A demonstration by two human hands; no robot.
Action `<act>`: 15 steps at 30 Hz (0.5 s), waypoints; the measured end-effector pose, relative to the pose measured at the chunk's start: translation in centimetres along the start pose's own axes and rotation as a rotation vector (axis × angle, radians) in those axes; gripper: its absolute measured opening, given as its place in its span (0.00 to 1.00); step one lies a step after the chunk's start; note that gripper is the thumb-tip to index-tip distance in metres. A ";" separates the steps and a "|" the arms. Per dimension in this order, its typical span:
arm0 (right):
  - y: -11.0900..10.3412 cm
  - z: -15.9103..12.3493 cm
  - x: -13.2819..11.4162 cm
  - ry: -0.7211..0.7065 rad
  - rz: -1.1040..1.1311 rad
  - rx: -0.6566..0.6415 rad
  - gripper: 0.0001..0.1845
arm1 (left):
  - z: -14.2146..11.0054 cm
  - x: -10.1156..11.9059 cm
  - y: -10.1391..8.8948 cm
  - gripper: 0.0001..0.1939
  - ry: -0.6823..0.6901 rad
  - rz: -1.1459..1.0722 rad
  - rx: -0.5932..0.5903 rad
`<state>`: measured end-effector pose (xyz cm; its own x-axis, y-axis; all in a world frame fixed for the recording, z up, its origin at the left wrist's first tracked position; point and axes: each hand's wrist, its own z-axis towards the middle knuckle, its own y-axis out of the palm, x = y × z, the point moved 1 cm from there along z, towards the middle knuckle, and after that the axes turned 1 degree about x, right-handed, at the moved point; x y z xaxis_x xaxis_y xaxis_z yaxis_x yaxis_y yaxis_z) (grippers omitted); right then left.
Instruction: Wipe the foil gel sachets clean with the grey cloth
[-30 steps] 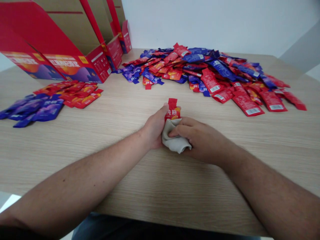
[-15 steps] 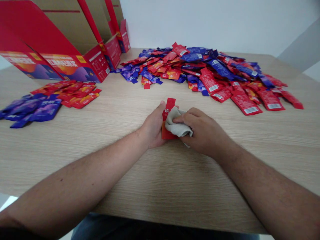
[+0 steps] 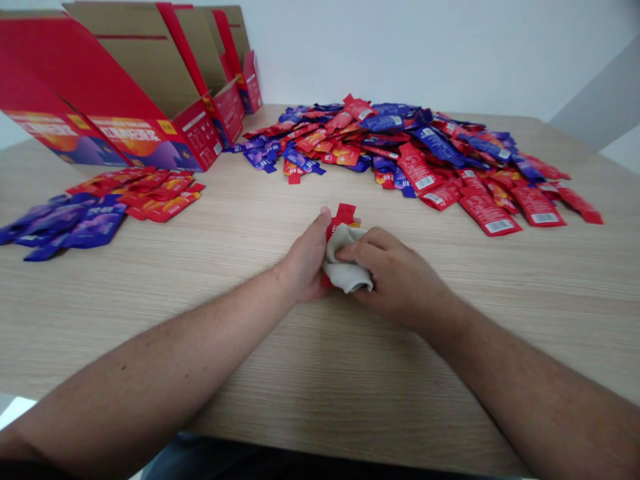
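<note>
In the middle of the table, my left hand (image 3: 304, 263) grips a red sachet (image 3: 343, 215) upright, and only its top end shows above the cloth. My right hand (image 3: 395, 280) is shut on a beige cloth (image 3: 346, 265), pressing it against the sachet's face. The cloth hides most of the sachet, including its printing. The two hands nearly touch around the sachet.
A large mixed heap of red and purple sachets (image 3: 395, 147) lies at the far side of the wooden table (image 3: 500, 320). Sorted red sachets (image 3: 155, 195) and purple sachets (image 3: 80, 225) lie to the left, before several open red cardboard display boxes (image 3: 197, 137).
The cloth has slid along the sachet and now covers more of it. The sachet's printed face showed earlier, and now only its top end is visible.
</note>
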<state>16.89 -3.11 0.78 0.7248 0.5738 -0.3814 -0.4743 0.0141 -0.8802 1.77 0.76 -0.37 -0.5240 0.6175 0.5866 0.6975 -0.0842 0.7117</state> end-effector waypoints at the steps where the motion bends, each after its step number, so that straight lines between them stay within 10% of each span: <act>1: 0.1 0.0 -0.2 -0.036 0.002 -0.043 0.20 | 0.0 0.0 -0.1 0.30 -0.008 0.012 -0.002; 15: -0.1 0.0 0.7 0.006 -0.034 0.193 0.23 | 0.0 -0.4 0.1 0.34 -0.049 0.046 -0.058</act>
<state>17.38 -2.71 0.59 0.7450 0.5650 -0.3545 -0.5361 0.1909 -0.8223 1.99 0.50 -0.54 -0.4662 0.6496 0.6006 0.6900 -0.1578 0.7064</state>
